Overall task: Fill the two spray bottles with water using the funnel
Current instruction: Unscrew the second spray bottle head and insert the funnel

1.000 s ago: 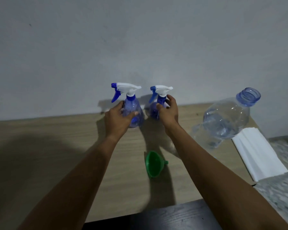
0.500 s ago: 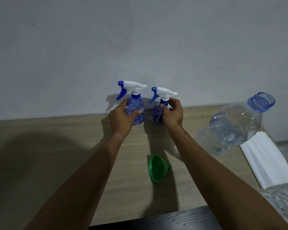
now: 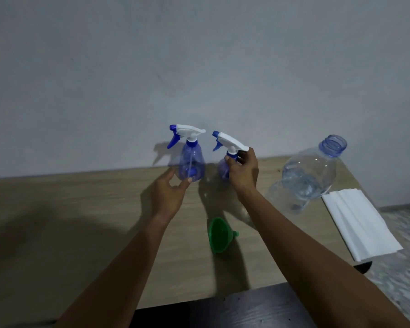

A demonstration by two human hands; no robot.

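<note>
Two small blue spray bottles with white trigger heads stand near the wall on the wooden table. The left spray bottle stands upright; my left hand is open just in front of its base, a fingertip touching it. My right hand grips the neck of the right spray bottle, whose head is tilted. A green funnel lies on its side on the table between my forearms. A large clear water bottle with an open blue neck stands to the right, partly filled.
A stack of white folded paper towels lies at the table's right end, beside a speckled counter. A grey wall rises right behind the bottles. A dark surface lies below the table's front edge.
My left hand has let go of the left spray bottle and drawn back, fingers apart. My right hand has shifted up to the right bottle's neck, and its head now tilts.
</note>
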